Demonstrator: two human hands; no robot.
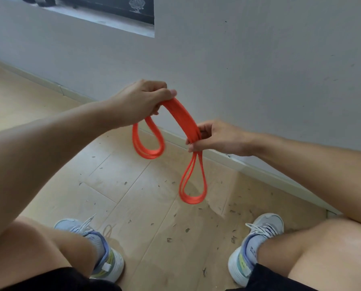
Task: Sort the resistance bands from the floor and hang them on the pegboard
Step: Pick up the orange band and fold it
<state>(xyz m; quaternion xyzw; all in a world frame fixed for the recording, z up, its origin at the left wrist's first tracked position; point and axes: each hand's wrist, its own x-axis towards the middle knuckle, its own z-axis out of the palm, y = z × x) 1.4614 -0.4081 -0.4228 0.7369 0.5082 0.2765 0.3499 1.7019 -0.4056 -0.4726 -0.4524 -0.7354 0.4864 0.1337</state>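
Pale wooden floor (137, 206), littered with small dark flecks, runs up to a grey wall (259, 59). Above that floor, a folded orange resistance band (182, 118) is held in the air. The left hand (142, 101) has its grip closed around the band's upper end; the right hand (215, 139) pinches its lower end. Loops dangle below each hand. Two light sneakers (100, 244) rest on the floor beneath

Orange resistance band (182, 120), pale wood floor (133, 196), grey wall (259, 59), black shorts (56, 280).
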